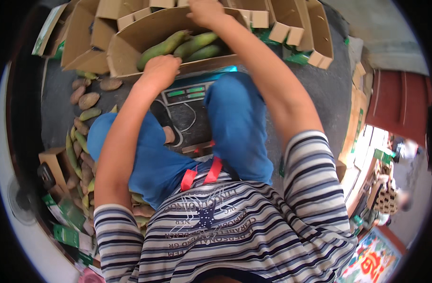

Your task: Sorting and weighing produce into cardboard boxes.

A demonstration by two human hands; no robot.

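Item, nearest: my striped shirt [254,212], with red strap ends [212,170] at the waist. Item: my blue trousers [235,122], knees parted, which leaves the space between them open for reaching forward. Item: brown tubers [88,101], mixed with long green vegetables, heaped beyond my left knee; judged to lie there as loose stock within arm's reach. Item: one dark sandal [160,112], worn, between the knees. Item: a scale [187,93], readout facing me, presumably so turned for easy reading; its blue-teal pan [228,70] runs under the near edge of the carton, though whether it bears the full weight I cannot tell. Item: my left hand [160,71], fingers inside and thumb outside, closed over the carton's near wall, seemingly to steady it. Item: one open brown carton [119,59], long, set crosswise before me. Item: plump green vegetables [194,43], at least three, inside that carton, lying side by side toward its right half, a fit that suits their length. Item: my right hand [206,12], bent over the far rim; fingers partly hidden, firmness of grip cannot be told. Item, farthest: further open cartons [287,21], ranged behind.
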